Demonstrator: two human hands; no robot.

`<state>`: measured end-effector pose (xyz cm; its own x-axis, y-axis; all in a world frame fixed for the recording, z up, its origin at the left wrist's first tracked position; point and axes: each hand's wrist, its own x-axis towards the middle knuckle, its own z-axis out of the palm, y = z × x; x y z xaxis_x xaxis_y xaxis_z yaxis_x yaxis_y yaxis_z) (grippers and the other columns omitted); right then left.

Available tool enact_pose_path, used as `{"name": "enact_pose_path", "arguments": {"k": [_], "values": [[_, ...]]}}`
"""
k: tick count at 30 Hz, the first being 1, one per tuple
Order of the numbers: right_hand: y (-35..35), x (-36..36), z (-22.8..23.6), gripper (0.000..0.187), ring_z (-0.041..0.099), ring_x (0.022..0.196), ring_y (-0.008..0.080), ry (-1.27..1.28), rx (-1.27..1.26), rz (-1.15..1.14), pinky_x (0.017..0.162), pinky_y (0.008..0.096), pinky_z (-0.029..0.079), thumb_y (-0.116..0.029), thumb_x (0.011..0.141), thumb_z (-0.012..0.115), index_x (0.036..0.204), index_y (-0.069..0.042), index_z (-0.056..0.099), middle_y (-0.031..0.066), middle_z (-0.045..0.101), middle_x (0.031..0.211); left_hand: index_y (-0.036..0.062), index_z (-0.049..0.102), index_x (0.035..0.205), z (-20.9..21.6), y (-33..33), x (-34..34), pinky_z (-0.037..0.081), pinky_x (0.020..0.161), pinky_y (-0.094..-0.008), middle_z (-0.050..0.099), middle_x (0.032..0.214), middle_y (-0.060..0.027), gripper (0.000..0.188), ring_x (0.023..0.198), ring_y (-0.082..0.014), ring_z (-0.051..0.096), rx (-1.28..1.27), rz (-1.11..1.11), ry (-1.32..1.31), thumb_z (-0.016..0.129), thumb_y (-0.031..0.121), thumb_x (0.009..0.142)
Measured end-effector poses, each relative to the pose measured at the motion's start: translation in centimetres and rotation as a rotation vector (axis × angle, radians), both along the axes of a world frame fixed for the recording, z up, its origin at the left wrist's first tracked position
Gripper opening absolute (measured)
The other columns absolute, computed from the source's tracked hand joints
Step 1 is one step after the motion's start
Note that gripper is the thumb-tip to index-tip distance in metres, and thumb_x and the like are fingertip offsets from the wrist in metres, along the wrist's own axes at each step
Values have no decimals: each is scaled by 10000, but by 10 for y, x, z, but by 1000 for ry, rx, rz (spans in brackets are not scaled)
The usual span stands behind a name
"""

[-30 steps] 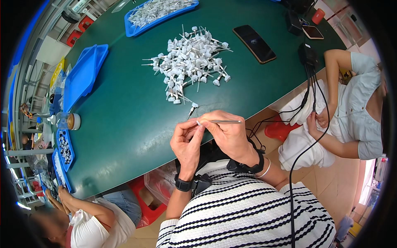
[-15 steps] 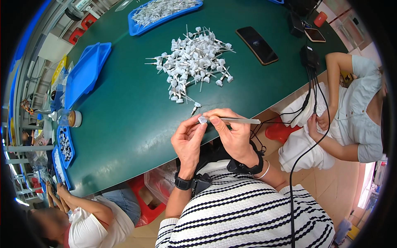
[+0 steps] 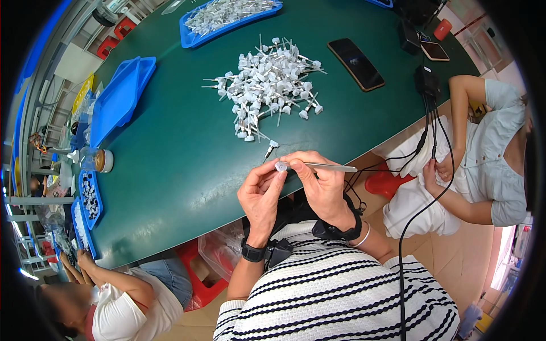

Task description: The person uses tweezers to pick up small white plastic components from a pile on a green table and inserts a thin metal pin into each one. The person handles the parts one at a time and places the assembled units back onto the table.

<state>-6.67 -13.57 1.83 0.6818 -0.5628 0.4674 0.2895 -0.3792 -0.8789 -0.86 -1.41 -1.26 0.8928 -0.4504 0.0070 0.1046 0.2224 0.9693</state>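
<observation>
Pinched between the thumb and fingers of my left hand (image 3: 261, 190) is a small white plastic part (image 3: 280, 166) with a rounded head. My right hand (image 3: 321, 182) is closed on metal tweezers (image 3: 333, 167), whose tip end is at the white part; the exact contact is too small to make out. Just beyond my fingers lies one loose white-headed part (image 3: 272, 148) with a thin stem. Farther off, a heap of similar white-headed stemmed parts (image 3: 267, 85) spreads over the green table (image 3: 187, 148).
A blue tray (image 3: 185, 34) of similar parts stands at the far edge. At left are stacked blue trays (image 3: 122, 102), a jar (image 3: 104, 161) and a tray of small dark-and-white pieces (image 3: 90, 196). A phone (image 3: 356, 64) lies right of the heap. Co-workers sit on both sides; black cables hang at right.
The white part in my left fingers has turned slightly, and the tweezers have shifted a little with it. Both hands keep their hold. The whole view has shifted slightly.
</observation>
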Motion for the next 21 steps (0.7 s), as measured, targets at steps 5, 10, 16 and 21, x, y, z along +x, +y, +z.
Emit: {"name": "enact_pose_path", "arguments": {"k": [5,10,16,21], "values": [[-2,0,-4,112,697,716,225,-11,-38,-13,617,300,542,-68,934,652,944,35,694,111,719,879,-58,641,1154,3,-1,-1,551,903,-271,686,1132,-145,278,1011,-168,675,0,12,20,691,-58,880],[-3,-6,-2,178,692,803,182,80,9,31,718,288,552,-93,976,610,967,58,702,118,723,909,-62,641,1155,3,-1,-2,548,904,-270,687,1133,-147,279,1008,-166,676,8,11,33,692,-56,881],[-4,-3,-2,126,687,722,222,45,-48,11,629,301,534,-75,941,644,929,39,698,110,715,867,-64,643,1151,4,-1,-2,547,902,-267,690,1123,-145,276,1004,-163,676,3,11,27,695,-52,880],[-6,-6,5,144,676,748,186,127,-77,40,662,295,525,-81,954,634,950,40,710,104,722,882,-65,639,1157,4,1,-2,543,903,-264,691,1111,-140,282,997,-158,676,-12,-6,49,697,-48,881]]}}
